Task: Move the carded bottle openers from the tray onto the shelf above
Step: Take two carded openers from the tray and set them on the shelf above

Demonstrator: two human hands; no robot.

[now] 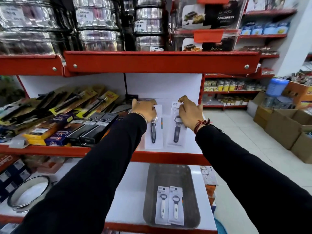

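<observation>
Two carded bottle openers with dark handles lie side by side on the white shelf (184,150). My left hand (144,110) grips the top of the left dark opener card (154,132). My right hand (189,112) pinches the top of the right dark opener card (177,130). On the shelf below, a grey tray (170,173) holds two carded openers with white handles, one on the left (162,206) and one on the right (176,206), lying flat near the tray's front.
Boxed and carded kitchen tools (67,119) crowd the left part of the same shelf. A red shelf lip (160,62) overhangs above, loaded with steel containers. A round sieve (30,191) lies at lower left. Cardboard boxes (285,129) stand on the floor at right.
</observation>
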